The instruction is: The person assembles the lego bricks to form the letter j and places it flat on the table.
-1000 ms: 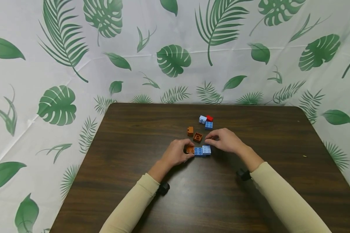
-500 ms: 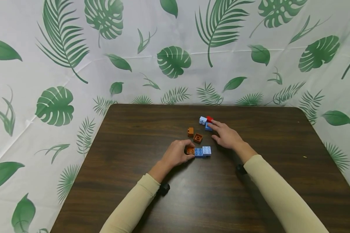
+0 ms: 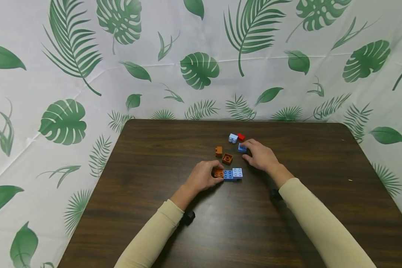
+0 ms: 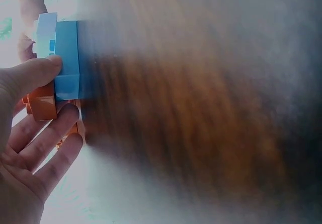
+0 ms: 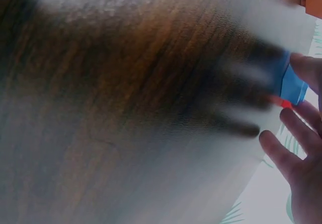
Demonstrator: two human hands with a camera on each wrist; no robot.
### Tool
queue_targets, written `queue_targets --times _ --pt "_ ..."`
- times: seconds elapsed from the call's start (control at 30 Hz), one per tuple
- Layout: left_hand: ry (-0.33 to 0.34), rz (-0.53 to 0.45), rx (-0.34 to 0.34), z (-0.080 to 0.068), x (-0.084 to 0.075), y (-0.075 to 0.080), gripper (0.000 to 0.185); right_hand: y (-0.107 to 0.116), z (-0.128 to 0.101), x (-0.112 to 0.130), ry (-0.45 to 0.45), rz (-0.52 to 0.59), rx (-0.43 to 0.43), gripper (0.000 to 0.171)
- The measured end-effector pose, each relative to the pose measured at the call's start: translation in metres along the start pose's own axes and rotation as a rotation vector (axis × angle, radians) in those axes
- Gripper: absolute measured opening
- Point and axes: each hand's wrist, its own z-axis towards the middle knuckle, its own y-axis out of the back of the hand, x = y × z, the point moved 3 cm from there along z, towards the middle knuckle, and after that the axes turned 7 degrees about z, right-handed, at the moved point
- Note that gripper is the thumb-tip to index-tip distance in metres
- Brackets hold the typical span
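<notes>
While my left hand (image 3: 201, 178) steadies the joined brick row (image 3: 229, 174) at frame centre, fingers clamped on its orange end | right hand (image 3: 259, 156) fingers pinch the blue brick (image 3: 242, 148) just above | surface (image 3: 160, 156) bears both.

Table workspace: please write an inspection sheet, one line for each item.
Surface: dark wooden table.
Job's things: row of joined bricks, orange, blue, light blue; blue brick.
Clutter: two loose orange bricks; light blue brick; red brick.
Hands: left hand holds the row's orange end; right hand pinches the blue brick.
Cables: nothing seen.
Surroundings: white cloth with green leaves behind and beside the table.
</notes>
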Motion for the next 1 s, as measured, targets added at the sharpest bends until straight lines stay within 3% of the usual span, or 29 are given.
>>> queue_targets --times 0.47,0.67,1.0 --pt "0.004 -0.010 0.001 -0.001 0.000 -0.001 0.032 -0.001 -0.007 -0.008 0.001 0.052 -0.053 0.029" --pt "0.011 -0.016 0.009 0.000 0.000 0.000 0.031 0.006 -0.013 -0.006 -0.013 0.111 -0.062 0.033" --pt "0.013 -0.012 0.014 0.000 0.000 0.001 0.031 0.023 -0.028 0.010 0.045 0.186 -0.088 0.045"
